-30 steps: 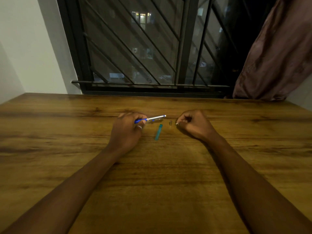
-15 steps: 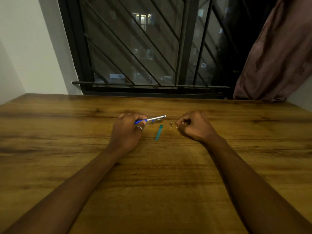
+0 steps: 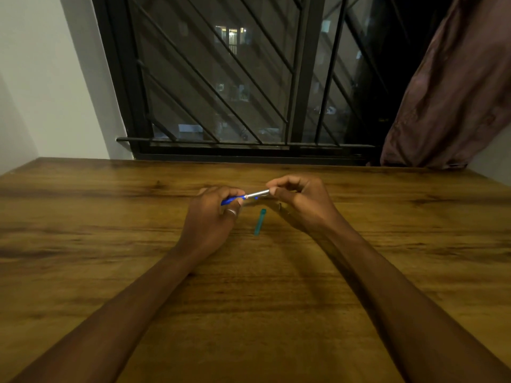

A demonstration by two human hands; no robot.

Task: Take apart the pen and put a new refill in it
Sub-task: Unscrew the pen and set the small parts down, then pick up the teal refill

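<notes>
Here, at the far middle of a wooden table (image 3: 110, 244), a person's left hand (image 3: 211, 217) curls round the blue end of a pen (image 3: 249, 195), while the right hand (image 3: 304, 201) pinches its silver end between thumb and fingertips. The pen hangs just above the wood, nearly level. A teal tube (image 3: 259, 222) lies just near of it, between the hands, with a small metal piece (image 3: 279, 207) beside the right hand. Broad wood spreads left, right and near. The table's far edge meets a barred window (image 3: 221, 92) and a curtain (image 3: 448, 92).
</notes>
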